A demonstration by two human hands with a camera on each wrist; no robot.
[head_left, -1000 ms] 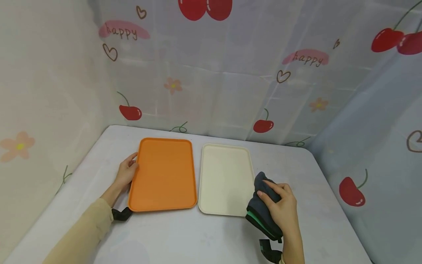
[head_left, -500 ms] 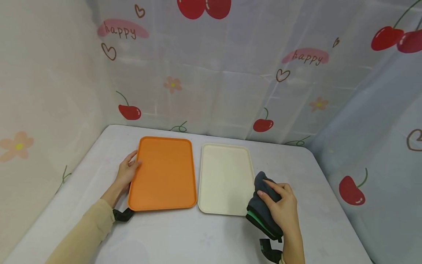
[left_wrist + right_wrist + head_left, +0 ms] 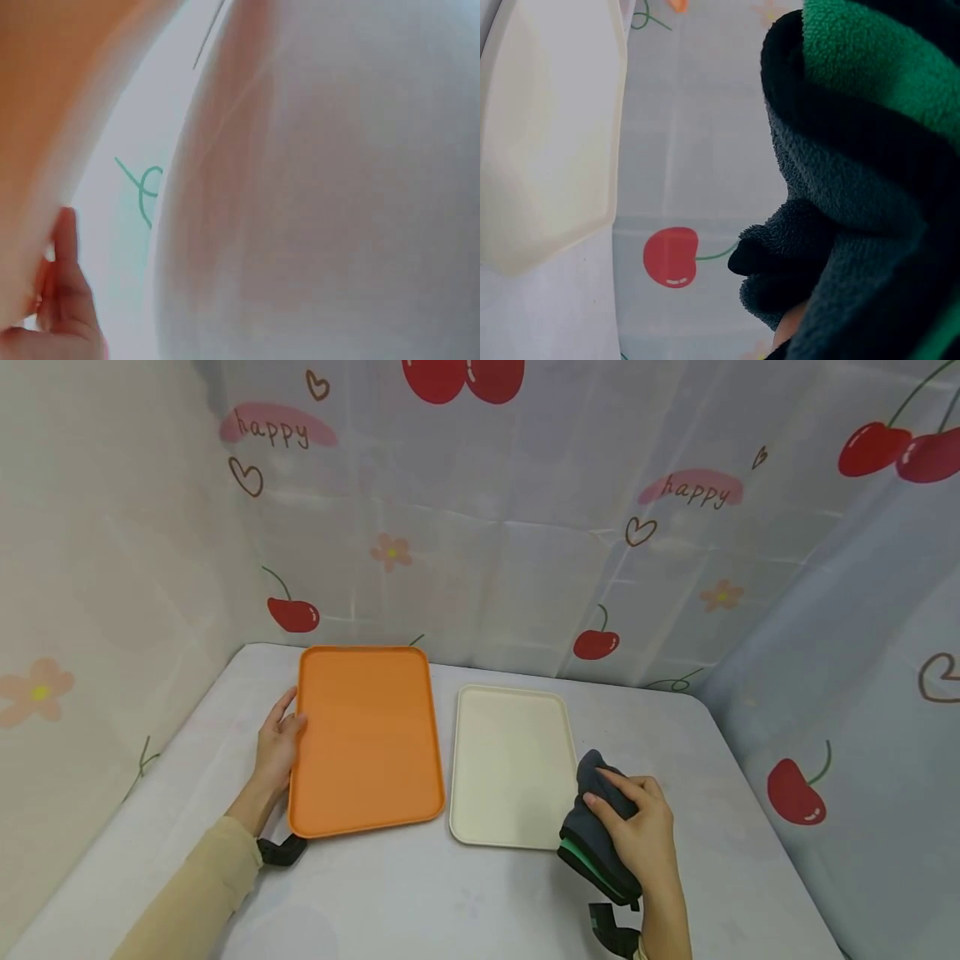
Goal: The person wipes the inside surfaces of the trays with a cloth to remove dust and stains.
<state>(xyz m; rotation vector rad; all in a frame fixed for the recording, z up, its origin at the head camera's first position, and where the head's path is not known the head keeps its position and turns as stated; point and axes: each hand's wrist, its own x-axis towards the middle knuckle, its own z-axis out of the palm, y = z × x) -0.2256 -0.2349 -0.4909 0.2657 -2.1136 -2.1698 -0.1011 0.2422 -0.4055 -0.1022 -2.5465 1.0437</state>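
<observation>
My left hand (image 3: 276,747) grips the left edge of an orange rectangular tray (image 3: 367,739), thumb over the rim. The tray's far side is raised off the table, overlapping the back edge in the head view. In the left wrist view, the fingers (image 3: 69,277) show at the edge of the blurred tray. On the right, my right hand (image 3: 647,827) holds a folded dark grey towel (image 3: 600,839) with a green layer and black trim. This towel overlaps the right edge of a cream tray (image 3: 513,760), which lies flat. Up close in the right wrist view, its terry folds hide most of the hand.
A white cloth covers the table (image 3: 450,902). Behind it and at the right hangs a pale curtain (image 3: 487,585) printed with cherries and hearts; another pale sheet (image 3: 112,568) borders the left. Black straps (image 3: 281,850) hang by both wrists.
My left hand has lifted the orange tray and shifted it slightly up and left, its far end rising most. The right hand and towel have stayed in place beside the cream tray.
</observation>
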